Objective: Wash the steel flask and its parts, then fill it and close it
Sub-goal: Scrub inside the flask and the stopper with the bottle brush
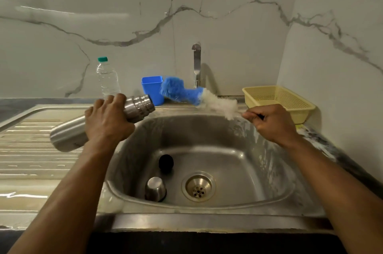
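My left hand (107, 119) grips the steel flask (70, 134) around its upper body, holding it tilted almost on its side with its open mouth (148, 104) pointing right over the sink's left rim. My right hand (271, 123) holds the handle of a blue and white bottle brush (186, 93), whose bristle head is in the air just right of the flask's mouth, not inside it. The steel cup lid (155, 189) stands upside down on the sink floor. A black stopper (166, 163) lies behind it in the basin.
The steel sink (238, 146) has a drain (198, 187) at its middle and a ribbed draining board (31, 150) to the left. A tap (196, 63) rises at the back. A plastic water bottle (107, 77), blue tub (153, 89) and yellow basket (277, 98) stand along the wall.
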